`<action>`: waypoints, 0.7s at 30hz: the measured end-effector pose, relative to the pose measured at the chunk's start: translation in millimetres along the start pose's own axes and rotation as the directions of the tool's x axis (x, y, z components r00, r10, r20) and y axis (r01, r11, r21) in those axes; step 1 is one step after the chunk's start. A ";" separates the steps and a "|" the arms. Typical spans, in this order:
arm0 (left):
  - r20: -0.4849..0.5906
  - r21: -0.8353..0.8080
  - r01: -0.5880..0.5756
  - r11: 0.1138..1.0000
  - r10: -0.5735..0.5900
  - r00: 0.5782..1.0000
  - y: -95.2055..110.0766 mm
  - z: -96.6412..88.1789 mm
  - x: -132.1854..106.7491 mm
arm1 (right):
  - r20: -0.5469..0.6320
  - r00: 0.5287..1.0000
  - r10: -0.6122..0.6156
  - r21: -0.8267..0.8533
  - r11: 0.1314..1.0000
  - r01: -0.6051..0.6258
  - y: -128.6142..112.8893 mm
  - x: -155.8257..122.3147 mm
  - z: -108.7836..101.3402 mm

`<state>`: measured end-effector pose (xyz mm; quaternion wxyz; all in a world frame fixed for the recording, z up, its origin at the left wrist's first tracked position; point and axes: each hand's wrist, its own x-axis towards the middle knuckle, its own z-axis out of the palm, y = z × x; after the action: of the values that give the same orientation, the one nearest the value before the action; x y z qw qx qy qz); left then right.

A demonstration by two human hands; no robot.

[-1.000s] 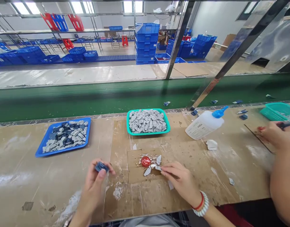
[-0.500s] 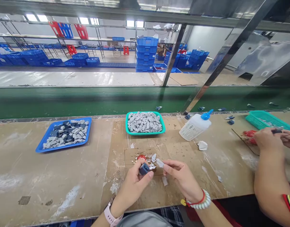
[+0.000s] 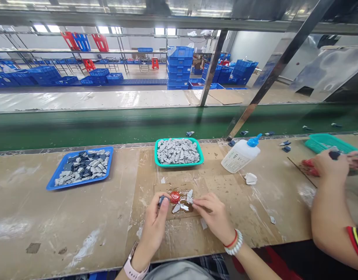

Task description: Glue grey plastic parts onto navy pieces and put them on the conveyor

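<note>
My left hand (image 3: 154, 222) is closed on a small dark blue part (image 3: 161, 200), held just left of a red cap (image 3: 174, 196) on a cardboard pad (image 3: 167, 189). My right hand (image 3: 211, 214) rests on the pad with fingertips pinched at a small grey piece (image 3: 190, 199) beside the cap. Other grey pieces (image 3: 176, 208) lie loose below the cap. Behind the pad stands a teal tray (image 3: 160, 163) of grey pieces.
A blue tray (image 3: 55, 181) of grey and dark parts sits at the left. A white glue bottle (image 3: 239, 154) with a blue nozzle lies to the right. A co-worker's arm (image 3: 328, 202) works at the far right beside a teal basket (image 3: 325, 142). A green conveyor belt (image 3: 109, 124) runs behind.
My left hand moved from the left to the pad with the dark part, then drew slightly left of the red cap. My right hand lowered its grey piece to the pad.
</note>
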<state>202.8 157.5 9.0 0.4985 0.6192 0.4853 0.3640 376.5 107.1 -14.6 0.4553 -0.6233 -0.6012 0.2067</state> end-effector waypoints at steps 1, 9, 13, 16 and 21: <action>-0.036 0.007 0.008 1.000 -0.008 0.999 -1.8 -3.7 -0.2 | 0.028 1.000 -0.013 -0.028 1.000 0.014 2.0 -0.6 2.7; 0.040 0.025 0.034 0.999 -0.034 0.999 -4.5 -5.7 -4.0 | 0.022 0.999 0.043 0.049 0.998 -0.044 -1.6 -0.6 2.2; 0.168 0.030 -0.036 0.999 0.031 0.985 -6.4 5.3 -3.4 | -0.003 0.996 0.085 0.251 0.964 -0.081 -23.0 3.7 -4.1; 0.204 0.019 -0.069 0.997 0.064 0.977 -3.0 10.7 -3.5 | -0.017 0.999 0.043 0.305 0.952 -0.036 -40.6 6.6 -3.3; 0.192 0.022 -0.086 0.996 0.081 0.978 7.7 19.0 -5.5 | -0.050 0.998 -0.043 0.261 0.964 0.054 -47.7 4.0 5.1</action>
<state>221.0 147.0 12.2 0.5176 0.6785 0.4144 0.3163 346.4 105.9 23.0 0.5517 -0.5473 -0.5735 0.2592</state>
